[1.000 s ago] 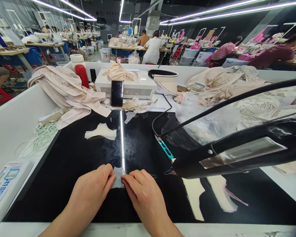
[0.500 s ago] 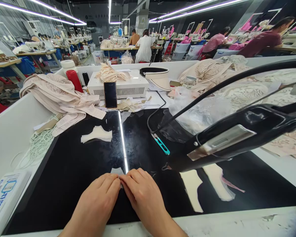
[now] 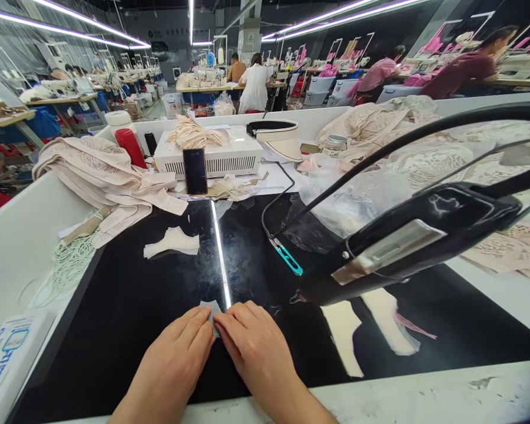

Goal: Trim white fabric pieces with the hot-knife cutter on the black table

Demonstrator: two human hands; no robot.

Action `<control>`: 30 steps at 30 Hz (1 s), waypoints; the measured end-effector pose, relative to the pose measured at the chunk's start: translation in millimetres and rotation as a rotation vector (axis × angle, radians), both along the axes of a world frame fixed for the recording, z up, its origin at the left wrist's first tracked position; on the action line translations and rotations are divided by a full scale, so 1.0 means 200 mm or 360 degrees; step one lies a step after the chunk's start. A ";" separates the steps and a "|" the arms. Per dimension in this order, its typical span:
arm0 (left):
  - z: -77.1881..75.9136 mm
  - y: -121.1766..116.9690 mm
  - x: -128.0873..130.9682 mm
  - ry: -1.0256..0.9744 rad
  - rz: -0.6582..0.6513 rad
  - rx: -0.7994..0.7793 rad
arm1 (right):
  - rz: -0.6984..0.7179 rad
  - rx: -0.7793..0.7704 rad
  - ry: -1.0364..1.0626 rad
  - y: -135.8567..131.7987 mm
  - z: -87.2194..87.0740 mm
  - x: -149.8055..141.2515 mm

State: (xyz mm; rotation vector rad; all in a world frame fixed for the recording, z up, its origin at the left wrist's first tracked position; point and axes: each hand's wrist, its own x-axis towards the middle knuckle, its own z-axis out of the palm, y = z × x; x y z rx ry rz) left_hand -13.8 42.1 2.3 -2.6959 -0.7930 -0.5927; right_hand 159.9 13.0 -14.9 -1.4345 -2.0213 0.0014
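Observation:
A small pale grey fabric piece (image 3: 214,308) lies on the black work surface (image 3: 128,330), near the lower end of a bright light streak. My left hand (image 3: 179,350) is closed with its fingertips on the piece's left side. From the right, my right hand (image 3: 251,335) pinches at the same piece, thumb and fingers together. Both hands cover much of it. A narrow gap between the fingertips shows some of its surface. Farther off on the left lies a stack of cream cut pieces (image 3: 173,242). Two more cream pieces, one cream piece (image 3: 342,333) and one layered piece (image 3: 391,321), lie to the right.
A black device (image 3: 406,247) with a metal plate reaches in from the right. Teal thread snips (image 3: 288,258) lie beside a black cable. Behind are a phone (image 3: 195,171), a white box (image 3: 238,156), a visor (image 3: 276,140) and beige lace fabric (image 3: 88,168). Co-workers sit in the background.
My left fingertips have drawn slightly left, away from the right ones, so more of the pale grey piece shows. My right hand has barely moved. The view has shifted slightly.

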 end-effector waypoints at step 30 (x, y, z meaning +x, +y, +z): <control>0.01 0.01 0.00 0.0012 0.0020 -0.0047 | -0.0051 -0.0036 -0.0055 0.00 -0.01 0.01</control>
